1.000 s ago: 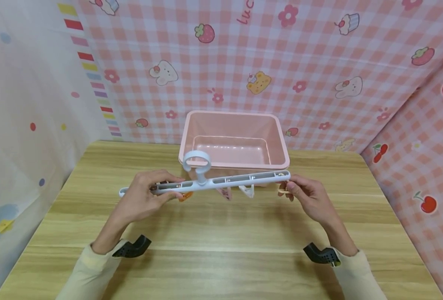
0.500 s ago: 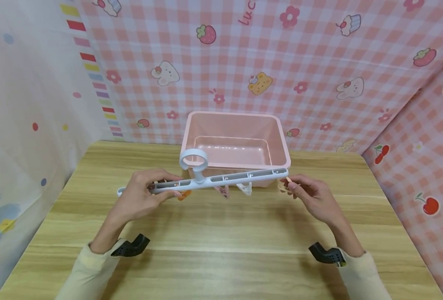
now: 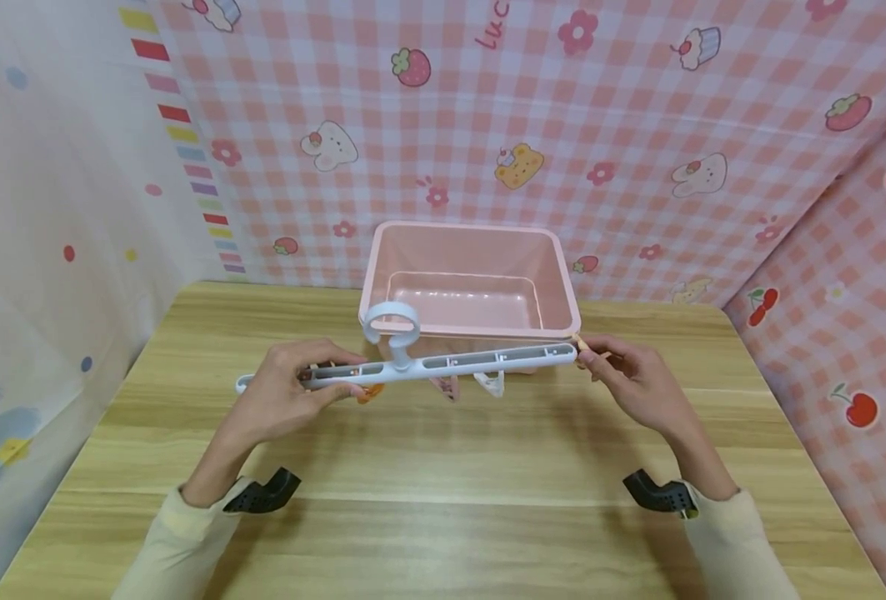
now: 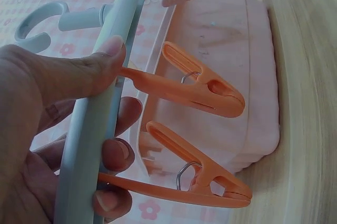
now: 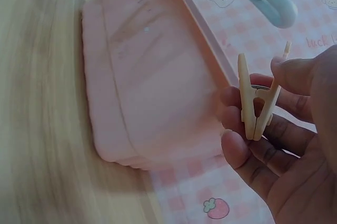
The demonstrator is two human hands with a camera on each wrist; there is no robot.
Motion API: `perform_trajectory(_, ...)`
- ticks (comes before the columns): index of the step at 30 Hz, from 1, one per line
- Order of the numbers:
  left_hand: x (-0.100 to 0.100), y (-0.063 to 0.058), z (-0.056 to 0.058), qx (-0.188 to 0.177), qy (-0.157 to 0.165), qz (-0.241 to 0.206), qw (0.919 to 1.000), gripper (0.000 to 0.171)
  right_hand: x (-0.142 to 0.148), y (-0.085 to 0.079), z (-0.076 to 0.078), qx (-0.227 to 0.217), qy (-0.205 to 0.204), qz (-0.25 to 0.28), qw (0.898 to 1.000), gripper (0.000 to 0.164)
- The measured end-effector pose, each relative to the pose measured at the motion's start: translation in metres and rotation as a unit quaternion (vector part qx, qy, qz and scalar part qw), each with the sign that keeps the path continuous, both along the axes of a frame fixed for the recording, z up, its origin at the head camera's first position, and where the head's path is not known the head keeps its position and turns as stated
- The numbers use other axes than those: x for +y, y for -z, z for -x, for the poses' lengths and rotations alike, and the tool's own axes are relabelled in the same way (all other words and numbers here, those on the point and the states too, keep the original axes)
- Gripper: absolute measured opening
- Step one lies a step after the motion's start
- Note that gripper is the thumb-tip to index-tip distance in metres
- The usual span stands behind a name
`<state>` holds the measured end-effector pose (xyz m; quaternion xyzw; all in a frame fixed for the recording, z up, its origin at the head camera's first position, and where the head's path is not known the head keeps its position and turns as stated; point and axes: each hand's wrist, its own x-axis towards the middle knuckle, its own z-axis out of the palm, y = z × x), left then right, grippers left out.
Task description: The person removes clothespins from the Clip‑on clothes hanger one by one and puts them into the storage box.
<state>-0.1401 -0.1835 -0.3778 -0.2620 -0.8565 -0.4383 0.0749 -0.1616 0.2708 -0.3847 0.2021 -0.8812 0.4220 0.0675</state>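
Observation:
My left hand (image 3: 281, 392) grips a pale blue hanger bar (image 3: 473, 361) near its left end, the hook (image 3: 392, 312) pointing up. Two orange clothespins (image 4: 195, 95) dangle by their thin arms from the bar beside my left fingers. Farther along the bar hang a pinkish clothespin (image 3: 446, 387) and a white one (image 3: 491, 383). My right hand (image 3: 630, 387) pinches a pale yellow clothespin (image 5: 247, 100) between thumb and fingers, close to the bar's right end. In the right wrist view this clothespin is apart from the bar, its jaws pointing down toward the palm.
A pink plastic bin (image 3: 480, 321) stands at the back of the wooden table (image 3: 443, 517), just behind the hanger. Behind it rises a pink checked cloth wall (image 3: 458, 125), with another cloth at each side.
My right hand has drawn slightly right from the bar's end, turning the yellow clothespin so one tip points up. My left hand and the hanger hold nearly still.

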Motion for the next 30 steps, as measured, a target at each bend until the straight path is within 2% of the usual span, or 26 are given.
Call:
perform_trajectory(10, 0.001, 0.001, 0.0, -0.003, 0.005, 0.004, 1.0, 0.027, 0.002, -0.016, 0.009, 0.023, -0.007, -0.014, 1.0, 0.025)
perform_trajectory(16, 0.003, 0.002, 0.0, 0.003, 0.005, 0.011, 0.9999, 0.026, 0.0, -0.027, 0.016, 0.019, -0.004, -0.036, 0.999, 0.025)
perform_trajectory(30, 0.004, 0.001, 0.001, 0.005, 0.001, 0.023, 0.9997, 0.028, -0.011, -0.05, 0.043, 0.054, -0.037, -0.077, 0.995, 0.022)
